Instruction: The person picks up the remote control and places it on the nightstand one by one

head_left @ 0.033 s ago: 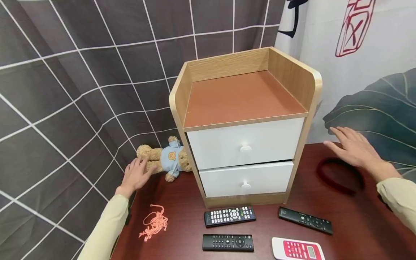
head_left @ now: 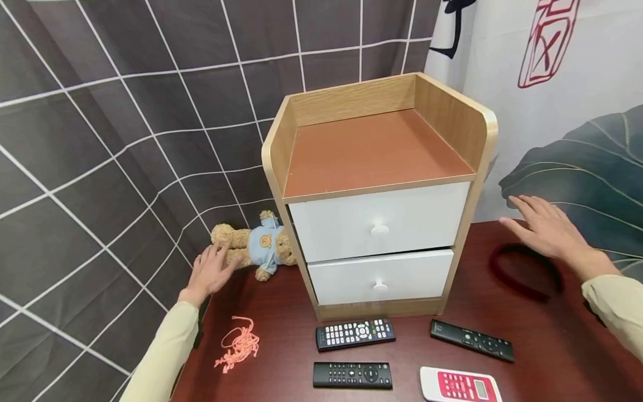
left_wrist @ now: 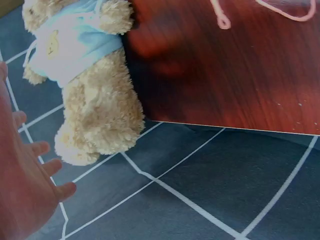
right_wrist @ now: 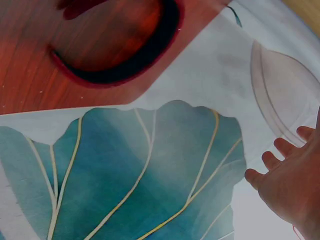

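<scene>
We see a wooden cabinet (head_left: 377, 156) on the dark red counter (head_left: 286, 335). Its upper drawer (head_left: 341, 226) and lower drawer (head_left: 346, 282) have white fronts; a thin dark gap shows above the lower one, and we cannot see inside either. Raised sides frame the cabinet's brown top on three sides.

Beside the cabinet's left wall the teddy bear (head_left: 261, 251) lies on its back, head partly hidden by that wall. Our left hand (head_left: 208, 273) is near its legs by the counter's left edge, fingers spread; the wrist view shows a gap between them. Our right hand (head_left: 550, 231) is raised, fingers extended, before the leaf-print cloth (head_left: 593, 167), well apart from the dark red headband (right_wrist: 105, 76) lying near the counter's right rear edge.

Bare counter separates the pink string (head_left: 241, 346) from the two black remotes (head_left: 353, 375) before the cabinet; a third black remote (head_left: 472, 340) and a white remote (head_left: 427, 382) lie farther right. Both hands and everything around them match the earlier frame.
</scene>
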`<state>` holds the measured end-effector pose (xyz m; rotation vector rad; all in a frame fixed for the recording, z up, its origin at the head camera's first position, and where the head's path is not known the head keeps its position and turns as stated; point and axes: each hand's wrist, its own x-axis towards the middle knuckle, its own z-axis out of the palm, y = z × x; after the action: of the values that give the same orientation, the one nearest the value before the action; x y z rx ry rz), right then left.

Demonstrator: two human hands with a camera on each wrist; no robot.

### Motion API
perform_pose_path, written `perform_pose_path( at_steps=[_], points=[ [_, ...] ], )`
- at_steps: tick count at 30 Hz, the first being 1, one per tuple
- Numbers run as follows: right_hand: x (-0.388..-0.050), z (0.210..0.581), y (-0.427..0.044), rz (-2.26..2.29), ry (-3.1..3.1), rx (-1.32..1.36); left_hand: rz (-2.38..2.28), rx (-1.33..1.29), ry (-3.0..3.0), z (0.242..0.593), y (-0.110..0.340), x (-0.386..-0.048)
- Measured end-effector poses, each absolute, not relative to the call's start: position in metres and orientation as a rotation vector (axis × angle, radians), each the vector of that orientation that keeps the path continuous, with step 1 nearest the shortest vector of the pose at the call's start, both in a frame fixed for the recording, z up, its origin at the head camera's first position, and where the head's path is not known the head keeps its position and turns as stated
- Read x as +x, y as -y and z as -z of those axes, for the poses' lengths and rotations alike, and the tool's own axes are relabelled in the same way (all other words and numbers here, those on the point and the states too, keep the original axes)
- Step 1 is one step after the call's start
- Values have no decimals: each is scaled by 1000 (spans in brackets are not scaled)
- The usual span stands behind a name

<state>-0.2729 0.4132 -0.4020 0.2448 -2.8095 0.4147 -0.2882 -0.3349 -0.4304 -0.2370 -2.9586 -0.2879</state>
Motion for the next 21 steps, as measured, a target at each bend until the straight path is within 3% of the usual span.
perform_pose_path(
  at_steps=[13, 21],
  points=[
    [-274, 342, -370, -737, 2701, 257, 322, -376, 2945, 450, 321, -267],
    [-269, 312, -352, -930, 2583, 259, 257, -637, 2923, 480, 285, -237]
  ],
)
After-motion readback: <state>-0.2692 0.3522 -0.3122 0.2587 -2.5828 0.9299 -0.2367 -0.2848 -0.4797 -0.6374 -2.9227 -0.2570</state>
